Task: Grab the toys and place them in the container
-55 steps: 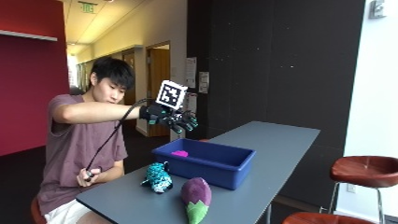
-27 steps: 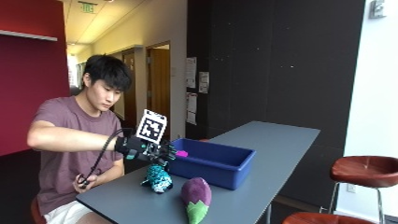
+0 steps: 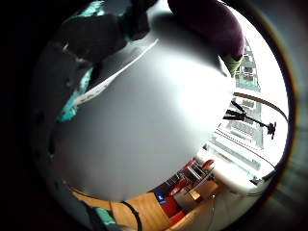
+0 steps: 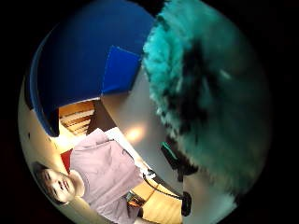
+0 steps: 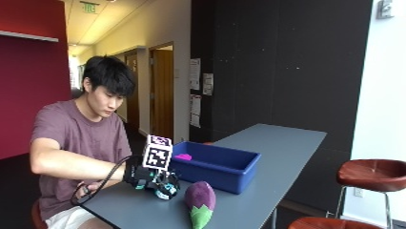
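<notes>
My gloved right hand (image 5: 141,175) is down at the near end of the grey table (image 5: 279,152), and its fingers (image 3: 89,36) curl around a fluffy teal and black plush toy (image 5: 166,190). The toy still touches the tabletop, and it fills much of the thumb side palm view (image 4: 210,93). A purple eggplant plush with a green stem (image 5: 200,204) lies on the table just beside the hand, also showing in the little finger side view (image 3: 207,24). The blue container (image 5: 218,171) stands right behind the hand, with a pink toy (image 5: 184,156) inside.
The container's blue wall (image 4: 79,60) is close to the palm. Beyond the container the table runs on towards the dark wall. Two brown stools (image 5: 371,172) stand off the table's right side. The person's bare hand is below the table edge.
The gloved hand has come down from above the container to the tabletop and now grips the teal toy. The eggplant and the container have not moved.
</notes>
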A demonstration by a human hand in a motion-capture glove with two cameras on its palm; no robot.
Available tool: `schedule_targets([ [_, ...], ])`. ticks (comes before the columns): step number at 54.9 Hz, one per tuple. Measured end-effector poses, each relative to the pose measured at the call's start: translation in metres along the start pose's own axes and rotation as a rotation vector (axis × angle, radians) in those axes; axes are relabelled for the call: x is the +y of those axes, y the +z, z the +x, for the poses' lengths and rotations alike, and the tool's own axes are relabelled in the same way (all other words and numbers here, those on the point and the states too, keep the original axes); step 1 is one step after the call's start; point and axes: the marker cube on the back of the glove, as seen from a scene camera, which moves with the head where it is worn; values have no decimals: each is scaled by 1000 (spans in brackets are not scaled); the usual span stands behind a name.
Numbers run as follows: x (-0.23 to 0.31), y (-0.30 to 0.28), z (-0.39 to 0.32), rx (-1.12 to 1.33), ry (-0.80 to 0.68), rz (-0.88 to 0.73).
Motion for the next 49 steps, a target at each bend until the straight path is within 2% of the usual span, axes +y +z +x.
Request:
schedule_targets([
  [18,-12,-1,0,-126,60,245],
  [24,-11,-2,-3,-115,100,268],
  [32,-6,-7,-7,-144,139,119],
  [39,10,-11,-15,-75,191,-187],
  [44,21,-27,-7,98,203,-230],
  [49,24,-61,-30,-59,249,-149],
])
